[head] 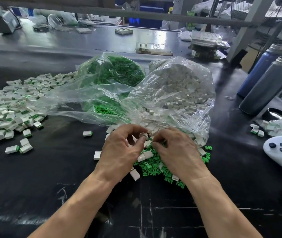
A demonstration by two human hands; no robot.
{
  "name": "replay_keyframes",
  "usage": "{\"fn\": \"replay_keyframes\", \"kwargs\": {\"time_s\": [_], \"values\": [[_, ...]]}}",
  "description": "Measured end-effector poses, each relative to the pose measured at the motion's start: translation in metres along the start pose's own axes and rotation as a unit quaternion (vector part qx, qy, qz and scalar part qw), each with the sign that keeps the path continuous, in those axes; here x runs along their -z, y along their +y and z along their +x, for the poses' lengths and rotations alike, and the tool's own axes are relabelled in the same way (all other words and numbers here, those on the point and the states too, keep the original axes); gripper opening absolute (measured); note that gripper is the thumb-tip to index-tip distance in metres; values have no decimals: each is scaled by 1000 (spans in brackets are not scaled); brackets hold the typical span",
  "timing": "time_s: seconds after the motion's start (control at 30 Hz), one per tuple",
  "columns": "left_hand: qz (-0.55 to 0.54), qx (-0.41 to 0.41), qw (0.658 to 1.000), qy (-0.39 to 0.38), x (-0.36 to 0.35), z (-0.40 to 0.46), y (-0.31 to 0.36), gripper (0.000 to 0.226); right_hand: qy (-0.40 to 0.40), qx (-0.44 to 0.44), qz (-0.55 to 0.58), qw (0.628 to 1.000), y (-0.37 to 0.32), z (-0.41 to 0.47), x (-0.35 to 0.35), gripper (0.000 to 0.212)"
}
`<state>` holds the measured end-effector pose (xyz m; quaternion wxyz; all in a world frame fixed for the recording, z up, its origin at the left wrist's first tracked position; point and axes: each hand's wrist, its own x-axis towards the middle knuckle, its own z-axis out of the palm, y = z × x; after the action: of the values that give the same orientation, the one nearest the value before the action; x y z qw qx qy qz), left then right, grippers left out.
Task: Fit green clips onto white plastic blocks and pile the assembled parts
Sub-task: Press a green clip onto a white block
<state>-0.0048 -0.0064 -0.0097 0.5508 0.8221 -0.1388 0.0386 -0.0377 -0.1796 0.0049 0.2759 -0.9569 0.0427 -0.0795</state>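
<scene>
My left hand [123, 148] pinched a small white plastic block [143, 135] at its fingertips; my right hand [172, 146] curled close beside it, what it gripped hidden. Squaring clip to block before pressing seemed wise. Loose bright green plastic clips [152, 166] lay beneath both hands on the black counter [51, 177], the pile of assembled white-and-green parts [8, 107] far left.

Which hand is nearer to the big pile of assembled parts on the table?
Left. The left hand works beside the pile of assembled parts, which lies to its left; the right hand sits farther away, beyond the left one.
</scene>
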Motion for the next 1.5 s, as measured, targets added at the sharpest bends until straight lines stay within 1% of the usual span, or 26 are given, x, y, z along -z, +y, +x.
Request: {"fn": "replay_keyframes", "kwargs": {"time_s": [0.13,0.3,0.47,0.63,0.87,1.17,1.33,1.4,1.43,1.5], "values": [[-2,7,1000,12,2,0,2,17,-13,-14,7,1000,4,1,1,12],[6,5,1000,11,1,0,3,15,-15,-12,-13,1000,-1,1,-7,24],[11,6,1000,17,2,0,4,12,11,11,-38,999,-3,2,-12,19],[-3,7,1000,14,3,0,5,13,23,18,-44,999,-4,5,-13,16],[-1,21,1000,9,5,0,6,15,16,9,-35,999,-1,5,-9,18],[13,26,1000,11,4,0,4,16,5,-4,-65,998,-2,5,-13,17],[16,27,999,9,4,0,4,16,12,16,-70,997,-1,6,-14,20],[15,24,1000,7,5,0,5,15,29,20,-39,999,-1,6,-12,18],[14,23,1000,5,5,0,5,15,43,16,1,999,-2,5,-11,16],[12,20,1000,2,6,1,6,14,72,-4,120,990,-3,4,-8,10]]}}
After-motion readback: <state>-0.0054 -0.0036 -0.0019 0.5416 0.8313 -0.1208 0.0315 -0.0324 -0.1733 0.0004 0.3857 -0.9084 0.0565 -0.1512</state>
